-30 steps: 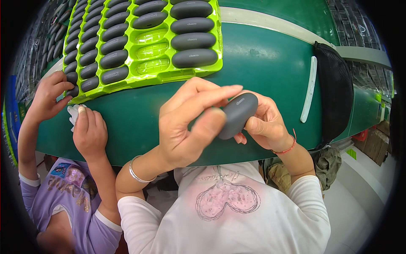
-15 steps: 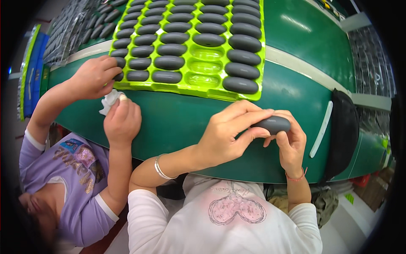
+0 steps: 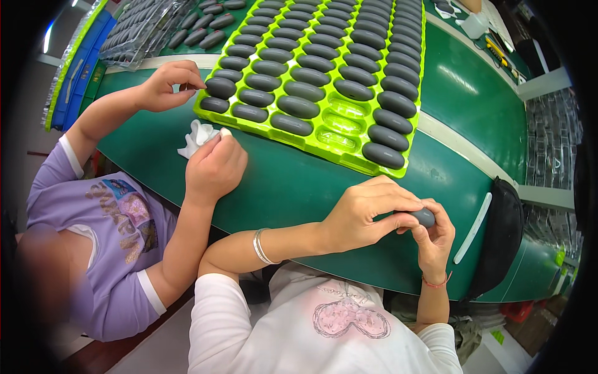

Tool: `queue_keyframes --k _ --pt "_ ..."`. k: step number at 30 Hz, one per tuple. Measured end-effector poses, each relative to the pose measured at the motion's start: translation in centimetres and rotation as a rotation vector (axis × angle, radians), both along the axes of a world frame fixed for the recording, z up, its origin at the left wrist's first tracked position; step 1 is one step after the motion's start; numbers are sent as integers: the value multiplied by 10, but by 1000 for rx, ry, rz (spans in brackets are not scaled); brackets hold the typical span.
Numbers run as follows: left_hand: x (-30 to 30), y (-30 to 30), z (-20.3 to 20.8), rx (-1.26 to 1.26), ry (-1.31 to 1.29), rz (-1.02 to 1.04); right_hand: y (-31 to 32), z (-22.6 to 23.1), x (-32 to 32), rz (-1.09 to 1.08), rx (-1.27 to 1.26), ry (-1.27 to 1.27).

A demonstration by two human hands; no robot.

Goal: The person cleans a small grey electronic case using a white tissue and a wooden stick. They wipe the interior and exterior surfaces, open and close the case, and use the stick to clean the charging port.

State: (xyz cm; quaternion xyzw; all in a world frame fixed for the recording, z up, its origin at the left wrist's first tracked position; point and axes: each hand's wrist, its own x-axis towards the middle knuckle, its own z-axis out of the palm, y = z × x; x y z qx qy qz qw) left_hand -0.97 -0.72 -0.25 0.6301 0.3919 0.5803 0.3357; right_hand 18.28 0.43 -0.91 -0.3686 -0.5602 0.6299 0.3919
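Left hand (image 3: 356,215), right hand (image 3: 434,240), both pinched around one grey oval (image 3: 425,217), one green tray (image 3: 311,149), three bare pockets (image 3: 342,123)

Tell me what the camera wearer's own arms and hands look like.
Both hands, left and right, are ungloved. White sleeves end near the elbows, leaving the forearms bare. A shiny silver-coloured bangle circles the left forearm, and a thin red cord bracelet circles the right wrist.
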Motion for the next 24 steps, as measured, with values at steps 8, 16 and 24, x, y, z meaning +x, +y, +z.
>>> queue_keyframes --k 8,16,24 --pt "4 -1 1 -40 30 148 2 3 1 -135 5 9" --pt "24 -21 -8 -9 121 -80 18 2 5 -216 18 -19" --pt "32 -26 -29 31 356 -214 19 3 3 -212 -42 -18"
